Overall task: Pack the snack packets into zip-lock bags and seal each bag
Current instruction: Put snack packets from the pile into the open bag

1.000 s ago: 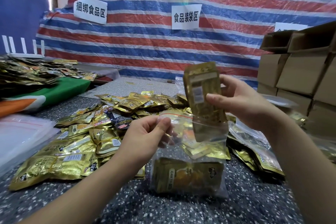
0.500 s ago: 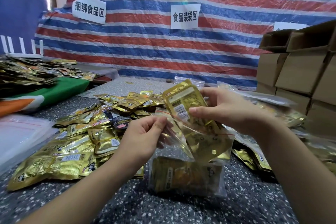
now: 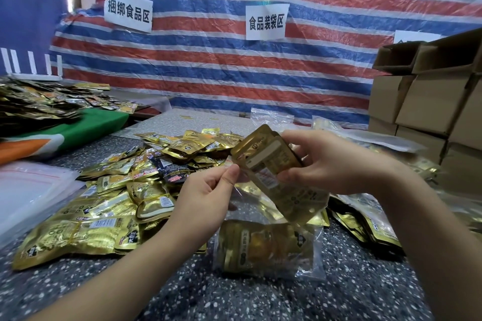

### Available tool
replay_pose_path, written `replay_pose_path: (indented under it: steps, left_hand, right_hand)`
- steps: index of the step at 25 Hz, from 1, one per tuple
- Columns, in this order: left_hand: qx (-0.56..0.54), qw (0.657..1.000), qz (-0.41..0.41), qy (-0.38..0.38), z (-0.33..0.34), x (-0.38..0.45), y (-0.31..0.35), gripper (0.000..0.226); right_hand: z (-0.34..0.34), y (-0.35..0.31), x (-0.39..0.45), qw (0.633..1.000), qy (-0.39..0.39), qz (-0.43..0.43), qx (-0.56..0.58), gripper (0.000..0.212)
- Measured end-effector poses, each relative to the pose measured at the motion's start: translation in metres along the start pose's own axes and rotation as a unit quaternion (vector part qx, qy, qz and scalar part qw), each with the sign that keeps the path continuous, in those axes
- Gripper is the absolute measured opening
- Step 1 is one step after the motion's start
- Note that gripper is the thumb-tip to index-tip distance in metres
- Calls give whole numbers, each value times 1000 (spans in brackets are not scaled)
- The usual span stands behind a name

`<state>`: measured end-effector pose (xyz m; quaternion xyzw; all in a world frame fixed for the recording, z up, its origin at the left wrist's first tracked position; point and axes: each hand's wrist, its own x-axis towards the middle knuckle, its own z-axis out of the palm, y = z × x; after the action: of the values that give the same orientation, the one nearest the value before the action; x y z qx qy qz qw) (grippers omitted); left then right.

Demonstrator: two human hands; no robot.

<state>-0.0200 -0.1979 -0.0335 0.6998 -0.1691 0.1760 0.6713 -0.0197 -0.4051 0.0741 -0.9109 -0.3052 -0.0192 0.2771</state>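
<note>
A clear zip-lock bag (image 3: 306, 266) stands on the speckled table with gold snack packets lying in its bottom. My left hand (image 3: 208, 198) pinches the bag's top edge at the left. My right hand (image 3: 333, 164) grips a gold snack packet (image 3: 276, 172), tilted, with its lower end down inside the bag's mouth. A heap of loose gold packets (image 3: 109, 206) lies to the left of the bag.
Flat clear bags (image 3: 28, 190) lie stacked at the left edge. More gold packets (image 3: 365, 224) lie under my right forearm. Cardboard boxes (image 3: 430, 101) stand stacked at the right. A second heap of packets (image 3: 39, 104) sits on a green cloth far left.
The packet in my right hand has tipped from upright to slanted and gone deeper into the bag's mouth. My left hand has kept its pinch on the bag's edge.
</note>
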Motion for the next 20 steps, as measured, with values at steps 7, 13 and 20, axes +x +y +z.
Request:
replay_pose_path:
  steps: [7,13,20]
  left_hand:
    - [-14,1000,14,-21,1,-2,3,36]
    - [-2,999,28,-40,0,-3,6,34]
    - [-35,999,27,-19,4,-6,11,28]
  right_hand:
    - [-4,-3,-4,997,-71,33,-26,28]
    - [-6,-18,-10,990,-106,35,-88,16]
    - [16,-36,-5,963,-155,29,-219,14]
